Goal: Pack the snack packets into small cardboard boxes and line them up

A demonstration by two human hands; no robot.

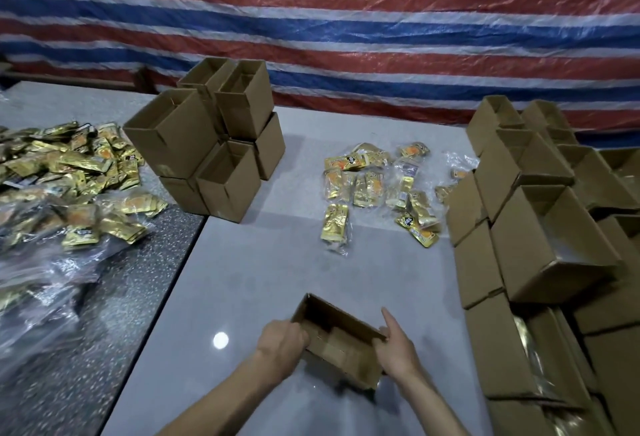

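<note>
Cardboard box [341, 338]: open-topped and tilted, bottom centre of the frame, over the pale desk [263, 279].
Left grip [282, 342]: fingers curled over the box's left end, grasping it.
Right grip [394, 349]: clasps the box's right end, forefinger stretched straight.
Snack packets [377, 182]: gold, scattered mid-frame.
Packet heap [69, 165]: far larger, left edge.
Box stack [207, 144]: open tops, upper centre-left.
Box rows [540, 227]: right edge, some holding gold packets.
Tarpaulin [346, 37]: red, white and blue stripes behind.
</note>
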